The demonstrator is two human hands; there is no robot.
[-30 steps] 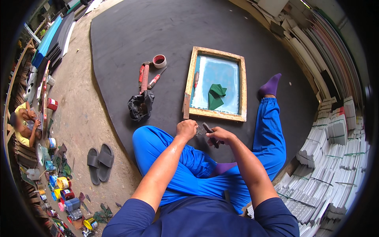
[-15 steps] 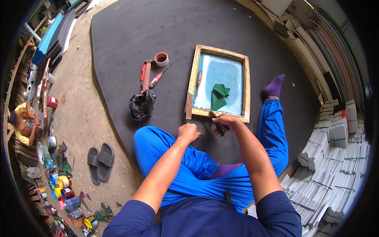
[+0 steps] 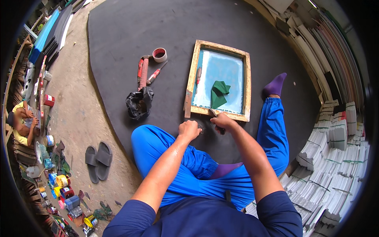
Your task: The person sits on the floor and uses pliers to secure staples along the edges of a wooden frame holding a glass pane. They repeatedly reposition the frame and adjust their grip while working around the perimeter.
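Note:
A wooden screen frame point(image 3: 248, 85) with a blue-and-white mesh lies flat in front of me. On its mesh rest a folded green cloth point(image 3: 219, 94) and a small red-handled tool point(image 3: 199, 73). My right hand point(image 3: 224, 121) is closed around dark pliers point(image 3: 213, 113), whose tip reaches the near rail of the frame. Left of it, my left hand point(image 3: 189, 129) is closed in a fist; whatever its fingers hold is hidden. A little heap of thin metal bits point(image 3: 202, 128), perhaps staples, lies between my hands.
Left of the frame are a black plastic bag point(image 3: 139, 104), a hammer point(image 3: 143, 73), a red-handled screwdriver point(image 3: 154, 76) and a tape roll point(image 3: 159, 55) on the dark mat point(image 3: 130, 31). Sandals point(image 3: 98, 162), paint cans point(image 3: 63, 181) and a seated person point(image 3: 24, 122) are farther left; stacked white bundles point(image 3: 327, 170) stand right.
My right hand has closed tighter round the pliers' handles, with the tip still at the near rail. My left hand has shifted very slightly. The whole view has moved a little.

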